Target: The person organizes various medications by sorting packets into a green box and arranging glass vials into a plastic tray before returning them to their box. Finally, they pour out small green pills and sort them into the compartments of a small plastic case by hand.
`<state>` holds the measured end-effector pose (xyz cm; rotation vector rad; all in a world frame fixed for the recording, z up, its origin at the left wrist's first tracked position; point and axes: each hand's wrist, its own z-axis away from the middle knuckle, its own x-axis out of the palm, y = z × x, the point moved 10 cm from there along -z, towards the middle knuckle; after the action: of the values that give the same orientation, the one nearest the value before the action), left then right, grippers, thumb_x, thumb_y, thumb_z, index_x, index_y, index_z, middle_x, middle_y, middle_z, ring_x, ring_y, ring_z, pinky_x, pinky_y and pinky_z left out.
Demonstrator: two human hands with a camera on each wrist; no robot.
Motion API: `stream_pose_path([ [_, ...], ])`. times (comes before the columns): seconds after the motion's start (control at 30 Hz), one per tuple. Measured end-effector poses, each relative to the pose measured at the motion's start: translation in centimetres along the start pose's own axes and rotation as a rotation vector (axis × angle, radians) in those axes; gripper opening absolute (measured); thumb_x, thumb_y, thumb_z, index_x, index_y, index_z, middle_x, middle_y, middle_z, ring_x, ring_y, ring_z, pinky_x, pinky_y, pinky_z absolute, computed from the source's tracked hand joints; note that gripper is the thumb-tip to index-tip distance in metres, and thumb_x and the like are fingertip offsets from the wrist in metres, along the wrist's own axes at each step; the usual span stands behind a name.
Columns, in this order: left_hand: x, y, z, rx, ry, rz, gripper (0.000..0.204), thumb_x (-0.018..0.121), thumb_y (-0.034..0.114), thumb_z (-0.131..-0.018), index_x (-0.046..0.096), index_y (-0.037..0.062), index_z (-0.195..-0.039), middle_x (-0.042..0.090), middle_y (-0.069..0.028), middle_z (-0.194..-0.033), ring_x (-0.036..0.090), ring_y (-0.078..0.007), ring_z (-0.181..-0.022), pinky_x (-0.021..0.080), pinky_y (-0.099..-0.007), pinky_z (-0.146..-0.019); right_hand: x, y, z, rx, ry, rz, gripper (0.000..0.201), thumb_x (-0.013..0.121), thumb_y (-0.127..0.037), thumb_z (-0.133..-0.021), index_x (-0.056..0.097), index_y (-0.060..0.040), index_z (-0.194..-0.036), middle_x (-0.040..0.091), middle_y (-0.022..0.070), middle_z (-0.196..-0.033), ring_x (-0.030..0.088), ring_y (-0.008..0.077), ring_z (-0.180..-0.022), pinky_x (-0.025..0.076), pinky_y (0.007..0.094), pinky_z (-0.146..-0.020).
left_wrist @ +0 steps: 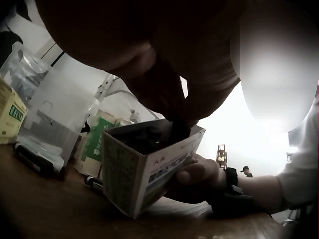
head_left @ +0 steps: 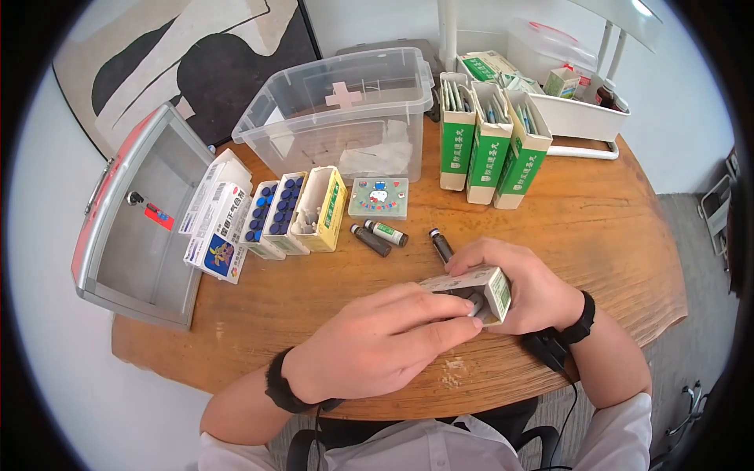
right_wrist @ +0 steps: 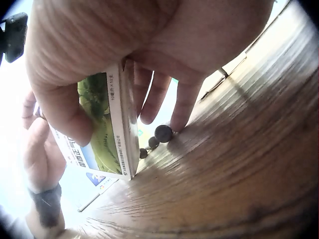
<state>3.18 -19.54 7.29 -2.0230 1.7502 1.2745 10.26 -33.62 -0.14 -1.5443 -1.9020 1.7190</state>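
My right hand (head_left: 542, 286) grips an opened medicine box (right_wrist: 107, 134), thumb on one broad side and fingers on the other. The box (left_wrist: 134, 174) is tilted over the table, its open end facing my left hand (head_left: 385, 337). My left thumb and fingers come together at this opening and pinch a small bottle (head_left: 476, 304), mostly hidden by the fingers and the cardboard. Just beyond the box lies a loose brown bottle (head_left: 441, 245). Two more bottles lie side by side farther left, one dark (head_left: 371, 240) and one with a green-and-white label (head_left: 386, 232).
Left of centre stand two boxes of blue-capped bottles (head_left: 284, 206), a yellow box (head_left: 320, 212) and white cartons (head_left: 220, 235) beside a clear-fronted case (head_left: 141, 251). Behind are a Hello Kitty case (head_left: 378, 198), a clear bin (head_left: 330, 125), green-and-white boxes (head_left: 491, 149) and a white tray (head_left: 585, 114).
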Motion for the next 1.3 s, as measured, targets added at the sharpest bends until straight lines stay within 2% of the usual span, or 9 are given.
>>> stream_pose_path([
  [0.2,-3.5,-3.5,0.5,-0.125,0.090,-0.055,0.034,0.082,-0.006,-0.086,0.080,0.0068,-0.117,0.079,-0.0121,-0.125,0.079,-0.0318,-0.101,0.065,-0.0377,-0.087,-0.1,-0.5,-0.1,-0.062,-0.007,0.023,0.060,0.093,-0.006,-0.070,0.069,-0.0072,-0.126,0.074,0.0123,-0.120,0.072,0.0358,-0.112,0.058,0.0419,-0.098],
  [0.3,-2.8,-8.3,2.2,-0.403,-0.046,-0.275,0.035,0.075,-0.003,-0.091,0.072,0.0012,-0.127,0.075,-0.0176,-0.132,0.073,-0.0386,-0.121,0.059,-0.0429,-0.104,0.1,-0.9,-0.3,-0.091,-0.043,0.021,0.058,0.094,-0.007,-0.071,0.070,-0.0083,-0.124,0.074,0.0114,-0.122,0.071,0.0349,-0.115,0.057,0.0421,-0.100],
  [0.5,-1.1,-10.3,4.0,-0.580,-0.219,-0.320,0.045,0.077,-0.004,-0.087,0.068,0.0020,-0.131,0.071,-0.0183,-0.128,0.069,-0.0419,-0.114,0.058,-0.0477,-0.099,0.1,-1.9,-0.2,-0.157,-0.051,0.047,0.059,0.096,-0.007,-0.068,0.070,-0.0093,-0.122,0.073,0.0106,-0.126,0.068,0.0353,-0.120,0.054,0.0433,-0.105],
  [0.63,-1.5,-9.7,3.5,-0.440,-0.107,-0.381,0.042,0.076,-0.005,-0.087,0.071,0.0014,-0.127,0.072,-0.0169,-0.119,0.069,-0.0399,-0.113,0.057,-0.0482,-0.099,0.0,-1.4,-0.2,-0.119,-0.051,0.035,0.060,0.096,-0.007,-0.068,0.070,-0.0093,-0.122,0.073,0.0102,-0.127,0.068,0.0352,-0.120,0.054,0.0432,-0.105],
  [0.8,-0.5,-9.2,3.8,-0.413,-0.301,-0.480,0.031,0.077,-0.004,-0.085,0.078,0.0031,-0.116,0.074,-0.0143,-0.107,0.069,-0.0362,-0.108,0.057,-0.0454,-0.096,0.0,-1.4,-0.1,-0.135,-0.041,0.048,0.061,0.095,-0.006,-0.068,0.071,-0.0094,-0.123,0.073,0.0102,-0.127,0.068,0.0348,-0.120,0.054,0.0430,-0.105],
  [0.93,-1.2,-7.4,2.9,-0.468,-0.285,-0.309,0.031,0.080,-0.002,-0.085,0.081,0.0054,-0.115,0.074,-0.0120,-0.106,0.071,-0.0332,-0.099,0.060,-0.0422,-0.088,0.1,-0.8,-0.1,-0.101,-0.016,0.031,0.061,0.094,-0.006,-0.069,0.070,-0.0082,-0.125,0.073,0.0113,-0.123,0.069,0.0353,-0.117,0.055,0.0431,-0.103],
  [1.03,-3.0,-1.5,0.0,-0.138,-0.052,-0.097,0.037,0.094,0.006,-0.080,0.083,0.0128,-0.114,0.073,-0.0057,-0.101,0.071,-0.0234,-0.079,0.058,-0.0333,-0.066,0.0,-0.2,0.1,-0.053,0.001,0.025,0.062,0.092,-0.006,-0.069,0.069,-0.0076,-0.127,0.072,0.0125,-0.121,0.070,0.0362,-0.115,0.056,0.0432,-0.101],
  [1.13,-1.8,1.2,-0.7,0.020,-0.038,-0.206,0.041,0.098,0.009,-0.077,0.084,0.0146,-0.114,0.075,-0.0039,-0.103,0.070,-0.0215,-0.077,0.058,-0.0327,-0.065,0.0,0.0,0.1,-0.019,-0.006,0.021,0.062,0.090,-0.006,-0.069,0.069,-0.0074,-0.128,0.073,0.0133,-0.120,0.070,0.0368,-0.115,0.057,0.0433,-0.100],
  [1.3,-0.2,0.2,-1.7,-0.064,-0.097,-0.239,0.040,0.097,0.007,-0.077,0.083,0.0126,-0.114,0.075,-0.0054,-0.117,0.072,-0.0225,-0.087,0.059,-0.0324,-0.071,0.0,0.1,0.2,0.007,0.003,0.008,0.064,0.089,-0.007,-0.068,0.069,-0.0076,-0.129,0.073,0.0136,-0.118,0.071,0.0370,-0.114,0.057,0.0434,-0.099],
])
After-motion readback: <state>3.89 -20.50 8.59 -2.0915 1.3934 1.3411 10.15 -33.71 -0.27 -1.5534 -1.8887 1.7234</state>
